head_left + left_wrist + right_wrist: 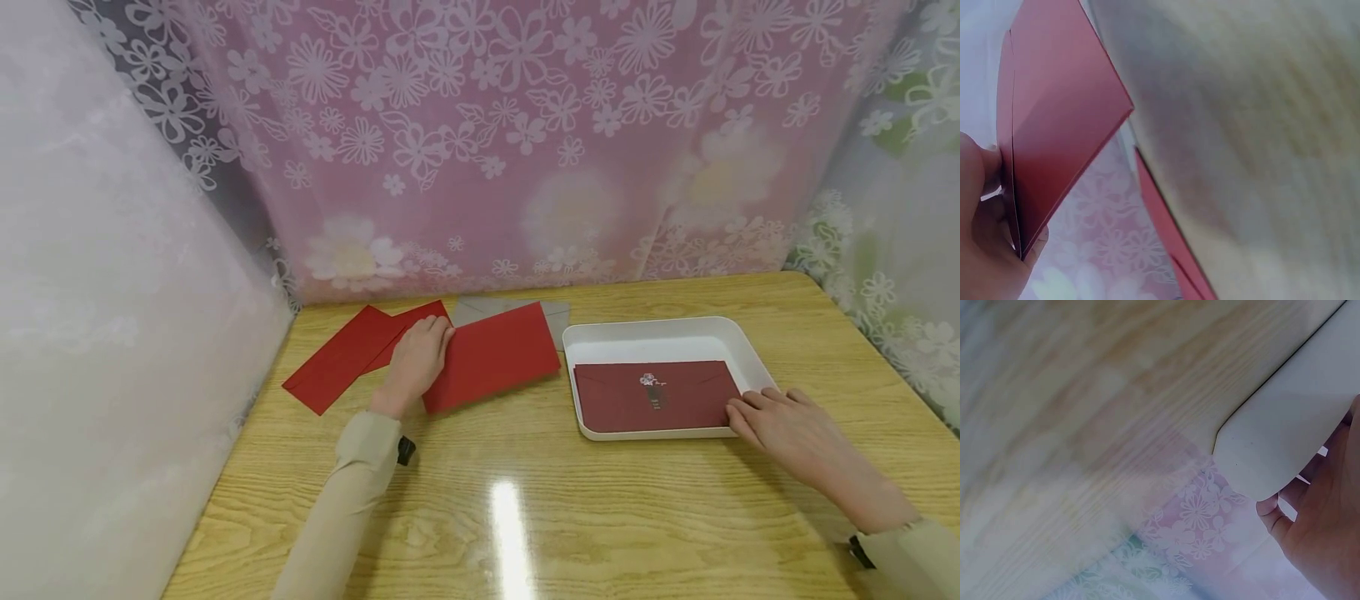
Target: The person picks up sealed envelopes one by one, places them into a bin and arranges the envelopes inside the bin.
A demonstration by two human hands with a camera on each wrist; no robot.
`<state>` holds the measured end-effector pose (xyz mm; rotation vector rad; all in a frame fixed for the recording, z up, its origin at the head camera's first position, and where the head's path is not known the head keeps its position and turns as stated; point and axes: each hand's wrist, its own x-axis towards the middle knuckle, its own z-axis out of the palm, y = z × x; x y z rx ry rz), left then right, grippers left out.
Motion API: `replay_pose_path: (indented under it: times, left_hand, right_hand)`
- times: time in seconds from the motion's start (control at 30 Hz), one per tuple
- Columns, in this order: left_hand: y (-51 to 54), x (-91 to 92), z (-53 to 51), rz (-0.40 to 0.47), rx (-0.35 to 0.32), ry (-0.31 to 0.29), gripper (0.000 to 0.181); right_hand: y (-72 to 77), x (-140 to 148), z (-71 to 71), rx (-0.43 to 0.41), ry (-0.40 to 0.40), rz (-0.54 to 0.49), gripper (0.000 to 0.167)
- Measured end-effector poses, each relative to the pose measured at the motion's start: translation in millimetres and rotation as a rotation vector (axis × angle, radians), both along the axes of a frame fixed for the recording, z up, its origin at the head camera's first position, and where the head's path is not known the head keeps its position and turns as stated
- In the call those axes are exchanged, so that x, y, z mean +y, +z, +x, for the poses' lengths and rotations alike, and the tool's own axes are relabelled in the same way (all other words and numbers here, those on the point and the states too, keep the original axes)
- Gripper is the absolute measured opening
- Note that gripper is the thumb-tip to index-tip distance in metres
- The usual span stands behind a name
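My left hand [417, 360] pinches a bright red envelope [491, 358] by its left end, lifted off the table; the left wrist view shows thumb and fingers on either side of that envelope [1063, 106]. My right hand [795, 433] holds the right front corner of a white tray [675, 331], with the fingers bent over its rim. In the right wrist view, the fingers of my right hand [1322, 512] lie against the tray's wall [1285, 419]. Dark red envelopes [622, 400] with a small flower print lie inside the tray.
Two red envelopes, one at the far left [337, 358] and one overlapping it [412, 321], lie on the wooden table [420, 517]. A grey envelope [480, 308] lies behind the lifted one. Patterned curtains [525, 167] stand behind the table.
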<state>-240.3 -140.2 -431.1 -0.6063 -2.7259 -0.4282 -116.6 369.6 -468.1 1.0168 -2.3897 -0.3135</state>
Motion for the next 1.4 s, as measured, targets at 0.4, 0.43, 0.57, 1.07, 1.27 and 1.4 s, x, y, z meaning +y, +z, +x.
replay_pose_path:
  times: [0.4,0.43,0.57,1.07,1.27,1.4]
  left_hand:
    - [28.5,26.9,-0.5,-0.018,-0.065,-0.016,0.025]
    - [30.0,30.7,-0.3,-0.016,-0.063,-0.022,0.025]
    - [33.2,48.1,-0.8,-0.016,-0.037,-0.057,0.025]
    - [43.7,124.3,-8.2,-0.060,0.050,-0.189,0.027]
    - [46.4,152.4,-7.5,-0.059,0.060,-0.222,0.025]
    - [45.3,169.6,-6.0,-0.062,0.066,-0.230,0.025]
  right_hand:
    - [-0.9,1,2.1,-0.008,-0.012,0.005,0.071]
    - [-0.8,1,2.2,-0.008,-0.012,0.005,0.071]
    - [0.2,1,2.7,-0.014,-0.017,0.006,0.073]
    - [0.5,0,2.4,-0.036,-0.040,0.003,0.078]
    - [-0.1,-1,2.5,-0.037,-0.043,-0.013,0.077]
    - [-0.7,-2,0.5,-0.029,-0.033,-0.044,0.073]
